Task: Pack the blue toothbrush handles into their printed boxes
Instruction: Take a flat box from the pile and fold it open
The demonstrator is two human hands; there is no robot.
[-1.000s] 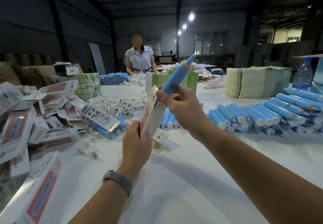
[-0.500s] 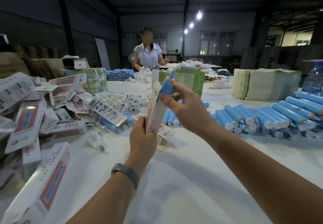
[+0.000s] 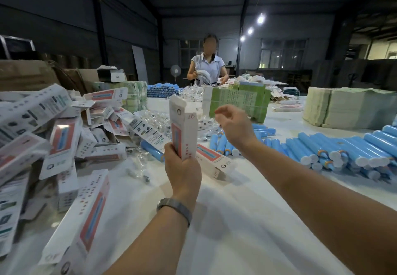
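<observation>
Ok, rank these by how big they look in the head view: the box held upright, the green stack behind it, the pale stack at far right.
1. pale stack
2. green stack
3. held box, gripped by the left hand

The box is nearer the camera, so its true rank is unsure.

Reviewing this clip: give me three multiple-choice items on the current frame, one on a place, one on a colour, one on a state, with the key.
1. Where do the loose toothbrush handles lie in the largest number?
A. on the table to the right of the hands
B. under the table
C. in the far person's arms

2. What colour is the watch band on the left wrist?
A. red
B. grey
C. yellow

3. How is the printed box held?
A. lying flat under both palms
B. upright in the left hand, top flap open
C. pinched by the right hand

Key: 1 A, the blue heap spreads across the white table at right. 2 B, the band looks grey. 3 B, the left hand grips its lower end; the right hand holds nothing.
</observation>
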